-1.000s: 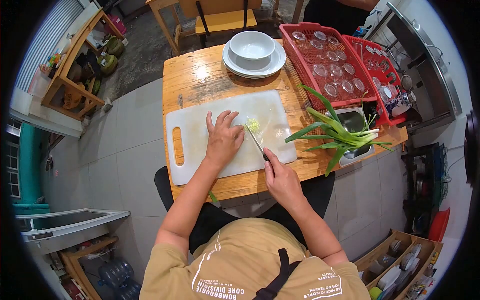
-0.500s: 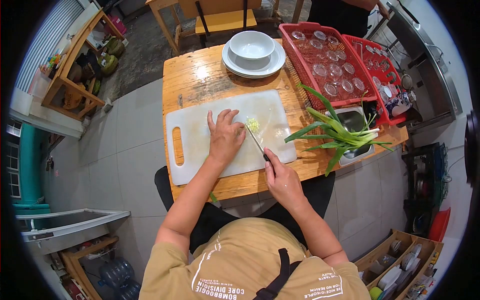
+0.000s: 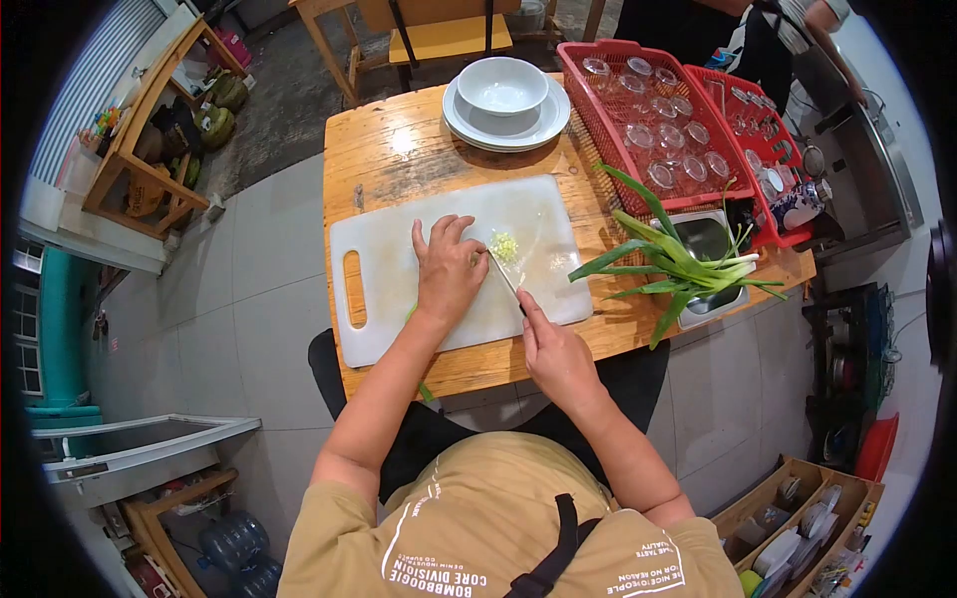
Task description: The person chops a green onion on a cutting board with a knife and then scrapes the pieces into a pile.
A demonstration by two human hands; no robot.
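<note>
At the frame's centre, the right hand point(image 3: 560, 354) grips the knife point(image 3: 505, 273) beside the chopped pieces point(image 3: 504, 247) and the left hand point(image 3: 451, 269) seems to pinch a mostly hidden green stalk point(image 3: 426, 393), so fine slicing appears in progress, the next cut calling for small, careful feeding.

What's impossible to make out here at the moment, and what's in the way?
All in the head view:
Knife: most of its handle is hidden inside the right grip.
Beneath the left grip: whatever lies there is covered by the palm and fingers.
Metal container: part of its inside, behind leafy stalks.
Person in black: head, cut off by the top edge.
</note>
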